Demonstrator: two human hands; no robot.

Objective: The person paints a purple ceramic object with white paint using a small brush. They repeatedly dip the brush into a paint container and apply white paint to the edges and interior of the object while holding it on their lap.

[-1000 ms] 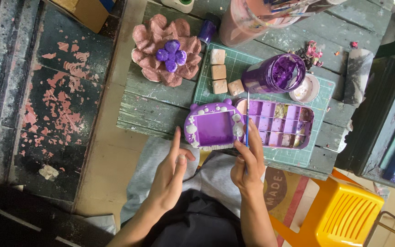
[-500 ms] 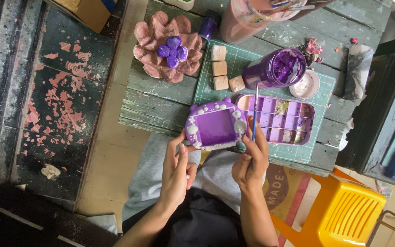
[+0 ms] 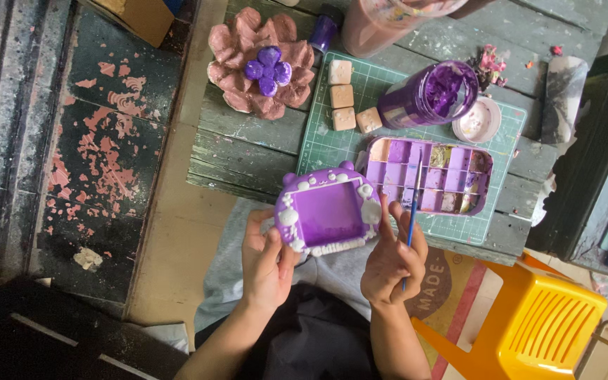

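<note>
purple frame (image 3: 328,214) raised nearer, both hands closed tighter

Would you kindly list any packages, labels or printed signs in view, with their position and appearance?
Cardboard box: top left, plain brown.
Printed mat: on the floor beside the yellow stool, tan with dark round lettering and a red stripe.
Cutting mat: on the wooden table, green with a pale printed grid.

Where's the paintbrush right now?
In the head view the paintbrush is in the right hand, upright, bristles over the paint palette, just right of the purple tray.
</note>
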